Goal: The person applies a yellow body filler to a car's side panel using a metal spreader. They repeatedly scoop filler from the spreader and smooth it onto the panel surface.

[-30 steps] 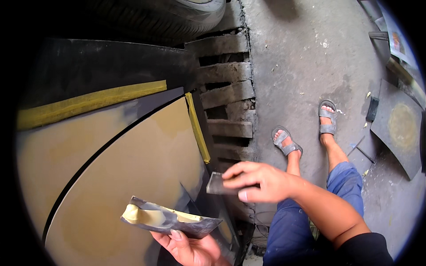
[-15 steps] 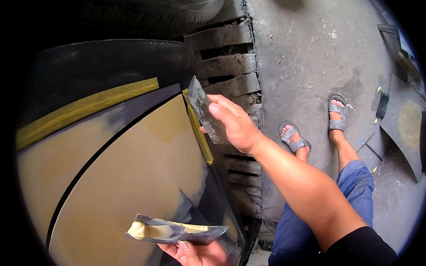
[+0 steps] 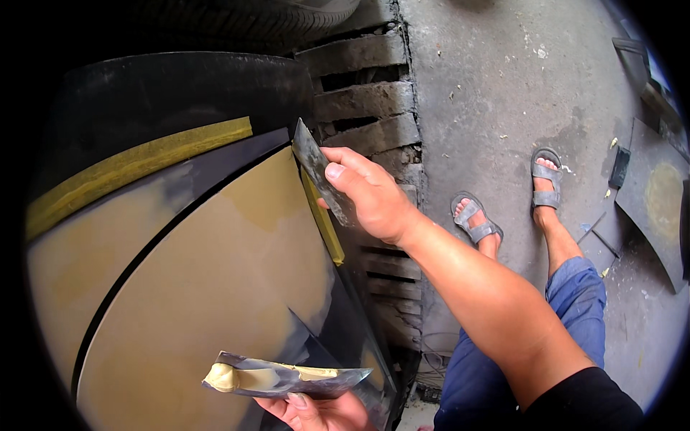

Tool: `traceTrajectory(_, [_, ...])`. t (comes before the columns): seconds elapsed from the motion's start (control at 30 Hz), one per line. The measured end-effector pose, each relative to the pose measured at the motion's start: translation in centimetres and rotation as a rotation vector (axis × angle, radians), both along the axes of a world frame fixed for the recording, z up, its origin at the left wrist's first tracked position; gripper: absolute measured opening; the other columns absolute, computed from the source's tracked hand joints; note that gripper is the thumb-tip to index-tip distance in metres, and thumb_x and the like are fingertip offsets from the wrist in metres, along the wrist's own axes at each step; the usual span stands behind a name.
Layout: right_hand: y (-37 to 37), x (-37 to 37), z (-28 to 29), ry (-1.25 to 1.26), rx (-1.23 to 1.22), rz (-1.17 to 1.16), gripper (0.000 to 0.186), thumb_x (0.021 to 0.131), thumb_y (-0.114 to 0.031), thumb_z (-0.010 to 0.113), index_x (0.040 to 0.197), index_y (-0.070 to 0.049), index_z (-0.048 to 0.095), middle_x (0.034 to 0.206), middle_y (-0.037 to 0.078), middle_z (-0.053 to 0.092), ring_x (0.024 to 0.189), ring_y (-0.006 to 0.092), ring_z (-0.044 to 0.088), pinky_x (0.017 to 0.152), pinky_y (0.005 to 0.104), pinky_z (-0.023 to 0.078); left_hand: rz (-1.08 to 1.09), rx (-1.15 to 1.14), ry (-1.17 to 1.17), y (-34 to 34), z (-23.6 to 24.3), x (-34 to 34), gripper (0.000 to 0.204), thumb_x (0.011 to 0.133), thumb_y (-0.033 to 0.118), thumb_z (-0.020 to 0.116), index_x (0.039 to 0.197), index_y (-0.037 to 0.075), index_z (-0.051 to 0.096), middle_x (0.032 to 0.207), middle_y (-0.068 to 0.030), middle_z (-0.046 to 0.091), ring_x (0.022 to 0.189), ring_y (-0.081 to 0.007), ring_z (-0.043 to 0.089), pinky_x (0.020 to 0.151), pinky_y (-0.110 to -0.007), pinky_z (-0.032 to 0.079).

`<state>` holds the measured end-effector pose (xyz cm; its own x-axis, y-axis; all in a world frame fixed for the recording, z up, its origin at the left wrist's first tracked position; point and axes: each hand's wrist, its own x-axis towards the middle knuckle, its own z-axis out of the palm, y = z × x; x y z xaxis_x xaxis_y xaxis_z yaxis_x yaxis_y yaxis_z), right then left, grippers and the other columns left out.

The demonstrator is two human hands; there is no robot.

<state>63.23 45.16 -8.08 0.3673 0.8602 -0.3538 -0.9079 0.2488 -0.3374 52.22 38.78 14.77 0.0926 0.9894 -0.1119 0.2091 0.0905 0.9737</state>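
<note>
My right hand (image 3: 366, 190) grips a grey, smudged flat scraper (image 3: 313, 161), held at a slant over the upper right corner of a car body panel (image 3: 194, 294) patched in beige and grey. The scraper is beside a narrow yellow tape strip (image 3: 327, 237), which it partly hides; whether it touches the panel I cannot tell. Below, my left hand (image 3: 316, 411) holds a dark flat plate (image 3: 273, 383) bearing cream paste (image 3: 223, 377), heaped at its left end and spread along it. A longer yellow tape strip (image 3: 136, 154) runs above a curved dark gap in the panel.
A tyre (image 3: 273, 18) is at the top, beside broken concrete slats (image 3: 359, 100). On the concrete floor (image 3: 481, 93) at right lie a loose curved grey panel (image 3: 654, 215), a small dark block (image 3: 619, 169) and thin rods (image 3: 604, 241). My sandalled feet stand there.
My right hand swung up and leftward with the scraper to the panel's top corner, shifting slightly further left since half a second ago. My left hand with the plate moved slightly down and right.
</note>
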Motion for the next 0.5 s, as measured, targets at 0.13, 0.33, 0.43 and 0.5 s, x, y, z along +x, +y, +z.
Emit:
traceTrajectory(0.13, [0.1,-0.3,0.1,-0.03,-0.023,0.017,0.039,0.098,-0.03,0.047,0.127,-0.004,0.052,0.1,0.003,0.061,0.086,0.0108,0.055,0.079,0.0274,0.046,-0.002,-0.003,-0.011,0.0,0.0,-0.3,0.05,0.092,0.003,0.053,0.139,0.004,0.036,0.136,-0.0103,0.046,0.124,-0.0204,0.046,0.108,-0.036,0.036])
traceTrajectory(0.33, [-0.7,-1.6,-0.2,-0.145,-0.05,0.07,0.043,0.096,-0.033,0.048,0.127,-0.002,0.051,0.102,0.006,0.061,0.082,0.0125,0.057,0.078,0.029,0.047,0.0,0.002,-0.015,-0.3,0.0,-0.6,0.049,0.092,0.004,0.053,0.138,0.004,0.037,0.137,-0.0101,0.046,0.124,-0.0205,0.046,0.108,-0.037,0.036])
traceTrajectory(0.43, [-1.4,-2.5,0.0,-0.149,-0.069,0.094,0.044,0.096,-0.033,0.048,0.126,-0.001,0.05,0.102,0.007,0.061,0.082,0.013,0.057,0.077,0.0293,0.048,0.019,0.005,-0.005,-0.4,-0.1,-0.7,0.048,0.092,0.005,0.052,0.138,0.005,0.038,0.137,-0.0097,0.046,0.124,-0.0205,0.046,0.108,-0.036,0.036])
traceTrajectory(0.5, [-1.9,-2.6,0.6,-0.149,-0.1,0.111,0.044,0.096,-0.033,0.048,0.127,-0.001,0.05,0.101,0.007,0.061,0.082,0.0131,0.058,0.077,0.0296,0.048,0.019,-0.003,-0.006,-0.4,0.0,-0.8,0.047,0.092,0.005,0.052,0.137,0.005,0.039,0.136,-0.0094,0.047,0.125,-0.0204,0.045,0.108,-0.036,0.036])
